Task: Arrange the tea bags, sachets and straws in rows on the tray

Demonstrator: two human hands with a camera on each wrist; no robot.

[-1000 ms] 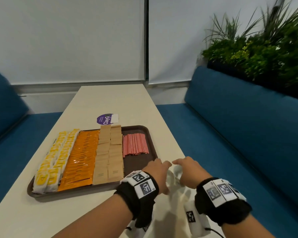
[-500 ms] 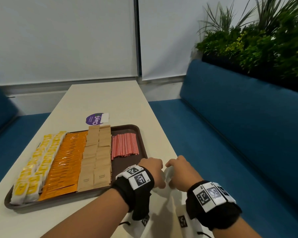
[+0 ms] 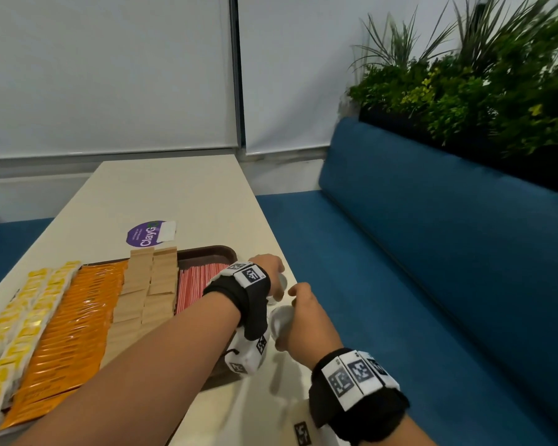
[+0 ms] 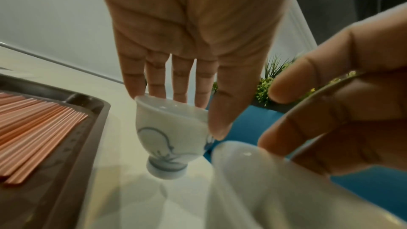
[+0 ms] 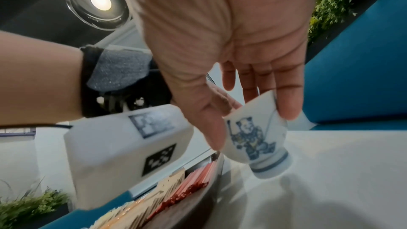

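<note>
Left hand [image 4: 193,44] pinches a small cup [image 4: 170,133] by its rim; right hand [image 5: 231,50] grips a second cup [image 5: 253,138], whose blue figure shows only in the right wrist view

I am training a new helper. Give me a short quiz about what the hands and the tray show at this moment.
1. True or false: the left hand holds a small cup.
2. Which row on the tray lies nearest the right edge of the table? A) yellow tea bags B) straws C) orange sachets
3. Fill in: the right hand holds a second cup, white with a figure painted in ____.

Key: 1 true; 2 B; 3 blue.
</note>
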